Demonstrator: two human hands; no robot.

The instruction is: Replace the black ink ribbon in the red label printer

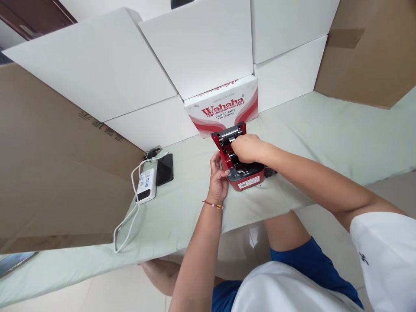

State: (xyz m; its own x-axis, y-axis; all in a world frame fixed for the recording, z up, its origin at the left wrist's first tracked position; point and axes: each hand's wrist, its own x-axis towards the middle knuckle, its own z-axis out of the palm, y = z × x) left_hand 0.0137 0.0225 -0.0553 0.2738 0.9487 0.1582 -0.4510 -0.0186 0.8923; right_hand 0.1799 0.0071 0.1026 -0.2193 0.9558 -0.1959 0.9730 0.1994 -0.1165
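A small red label printer (247, 180) sits on the pale green cloth-covered table (182, 216), its lid (227, 132) flipped up toward the back. My left hand (217, 177) rests against the printer's left side, fingers curled on its edge and thumb at the front corner. My right hand (247, 148) reaches from the right into the open paper bay, fingers closed and turned down inside it; what they grip is hidden.
A Wahaha water carton (224, 106) stands just behind the printer, among white boxes (201, 47). A white power bank (146, 185) with a white cable (125, 225) and a black phone (164, 169) lie to the left. Brown cardboard (48, 173) walls the left side.
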